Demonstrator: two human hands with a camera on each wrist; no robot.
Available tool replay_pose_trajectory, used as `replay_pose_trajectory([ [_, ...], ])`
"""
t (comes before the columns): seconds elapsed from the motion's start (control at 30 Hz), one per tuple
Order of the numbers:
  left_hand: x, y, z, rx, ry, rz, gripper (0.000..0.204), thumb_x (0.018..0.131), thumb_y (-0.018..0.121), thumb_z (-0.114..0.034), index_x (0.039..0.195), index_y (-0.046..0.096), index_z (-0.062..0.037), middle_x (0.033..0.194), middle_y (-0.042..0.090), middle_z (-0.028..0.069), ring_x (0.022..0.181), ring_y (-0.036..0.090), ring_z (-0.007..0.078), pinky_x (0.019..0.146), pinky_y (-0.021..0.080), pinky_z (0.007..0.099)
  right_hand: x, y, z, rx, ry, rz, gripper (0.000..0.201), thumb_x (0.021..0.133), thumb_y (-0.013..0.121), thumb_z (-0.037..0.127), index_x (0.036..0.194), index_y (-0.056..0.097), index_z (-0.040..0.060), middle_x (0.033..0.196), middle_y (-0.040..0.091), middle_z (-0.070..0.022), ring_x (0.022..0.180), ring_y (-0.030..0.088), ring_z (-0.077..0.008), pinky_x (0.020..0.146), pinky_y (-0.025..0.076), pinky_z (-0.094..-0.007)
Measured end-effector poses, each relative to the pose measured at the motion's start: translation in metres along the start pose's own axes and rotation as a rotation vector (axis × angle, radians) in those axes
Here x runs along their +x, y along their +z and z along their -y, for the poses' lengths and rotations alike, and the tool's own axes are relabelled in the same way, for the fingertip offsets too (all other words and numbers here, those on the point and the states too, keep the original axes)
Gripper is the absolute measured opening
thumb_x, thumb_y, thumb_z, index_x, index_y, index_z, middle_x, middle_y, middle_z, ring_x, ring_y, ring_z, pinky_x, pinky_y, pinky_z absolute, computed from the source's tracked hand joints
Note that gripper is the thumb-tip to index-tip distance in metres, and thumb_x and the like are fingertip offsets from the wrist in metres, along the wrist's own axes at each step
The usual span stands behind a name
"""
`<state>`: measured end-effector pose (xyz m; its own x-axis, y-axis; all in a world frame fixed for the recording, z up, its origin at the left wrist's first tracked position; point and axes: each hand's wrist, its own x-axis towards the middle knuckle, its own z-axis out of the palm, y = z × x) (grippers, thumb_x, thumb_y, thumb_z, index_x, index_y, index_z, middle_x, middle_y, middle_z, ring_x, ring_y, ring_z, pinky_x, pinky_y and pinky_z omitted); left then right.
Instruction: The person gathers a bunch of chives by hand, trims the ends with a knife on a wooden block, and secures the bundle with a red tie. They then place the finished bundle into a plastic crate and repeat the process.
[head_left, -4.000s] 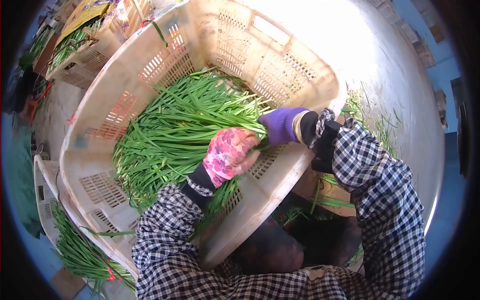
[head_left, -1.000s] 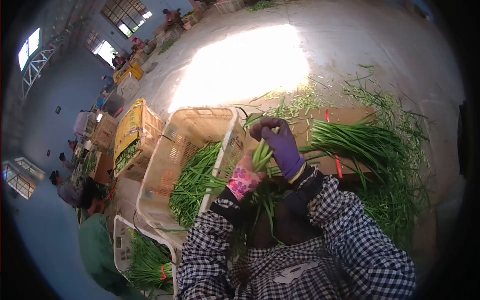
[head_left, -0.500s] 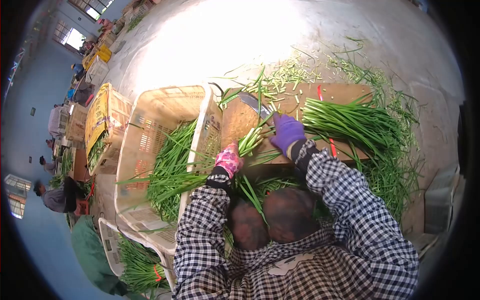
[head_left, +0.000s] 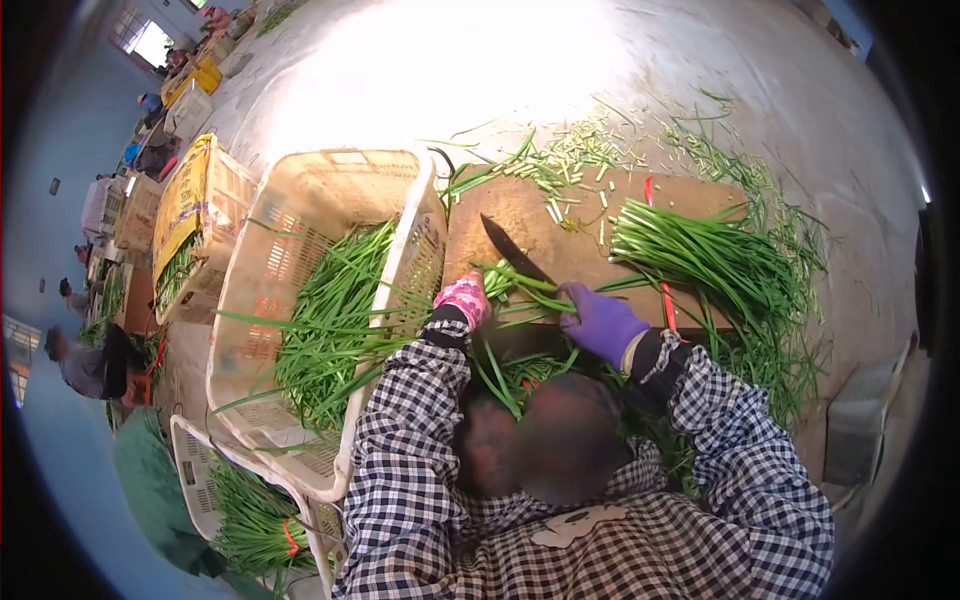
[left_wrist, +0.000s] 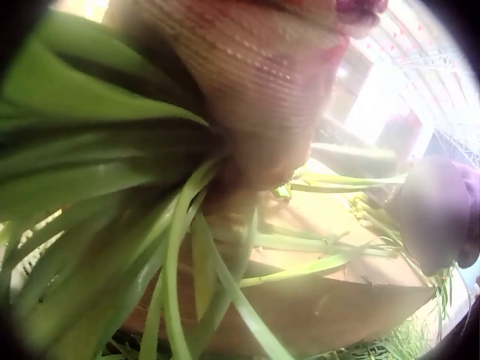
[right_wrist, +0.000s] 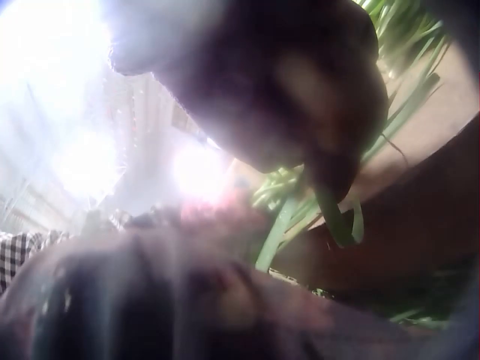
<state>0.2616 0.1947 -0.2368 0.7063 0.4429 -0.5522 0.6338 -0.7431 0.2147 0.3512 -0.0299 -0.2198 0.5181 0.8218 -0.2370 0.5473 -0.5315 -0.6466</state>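
At the near left of the board in the head view, my left hand, in a pink flowered glove, grips a bunch of green chives. Their leaves trail left over the crate. In the left wrist view the bunch fans out from that hand. My right hand, in a purple glove, is at the board's near edge and pinches a chive stalk. A leaf shows below its fingertips in the right wrist view. A dark-bladed knife lies across the board; its near end meets the right fingertips.
The wooden board also bears a large chive bundle over a red tie. Cut stalk pieces litter the floor beyond. A plastic crate with loose chives stands left; another bundle sits in a lower-left crate.
My hands have come out of the crate to the board with a bunch of chives. Over the last half second my right hand has drawn back toward me, and the knife has shifted nearer.
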Motion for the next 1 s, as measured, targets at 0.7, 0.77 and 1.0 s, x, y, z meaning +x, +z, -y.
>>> replay_pose_trajectory([
  [0.7, 0.018, 0.054, 0.091, -0.755, -0.100, -0.063, 0.054, 0.071, 0.067, -0.012, 0.119, 0.045, -0.0009, 0.098, 0.061, 0.0167, 0.091, 0.060, 0.0250, 0.078, 0.048, 0.0315, 0.034, 0.017, -0.007, -0.207, -0.061, 0.113, 0.043, 0.078, 0.055, 0.019, 0.117, 0.041, 0.0072, 0.092, 0.061, -0.0199, 0.081, 0.060, -0.0356, 0.069, 0.047, -0.0446],
  [0.77, -0.043, 0.013, 0.073, -1.126, 0.269, -0.464, 0.047, 0.074, 0.062, -0.004, 0.118, 0.047, -0.0024, 0.100, 0.059, 0.0070, 0.087, 0.058, 0.0184, 0.076, 0.048, 0.0278, 0.049, 0.010, -0.015, -0.266, -0.008, 0.040, 0.041, 0.079, 0.052, 0.020, 0.117, 0.042, 0.0079, 0.092, 0.061, -0.0189, 0.083, 0.060, -0.0360, 0.071, 0.047, -0.0453],
  [1.0, -0.169, -0.090, 0.123, -1.538, 0.369, -0.965, 0.045, 0.077, 0.065, -0.014, 0.117, 0.045, -0.0073, 0.093, 0.057, 0.0066, 0.079, 0.057, 0.0205, 0.068, 0.052, 0.0358, 0.108, -0.018, 0.007, -0.324, 0.181, -0.052, 0.052, 0.080, 0.052, 0.028, 0.126, 0.040, 0.0091, 0.091, 0.061, -0.0210, 0.087, 0.060, -0.0373, 0.078, 0.046, -0.0445],
])
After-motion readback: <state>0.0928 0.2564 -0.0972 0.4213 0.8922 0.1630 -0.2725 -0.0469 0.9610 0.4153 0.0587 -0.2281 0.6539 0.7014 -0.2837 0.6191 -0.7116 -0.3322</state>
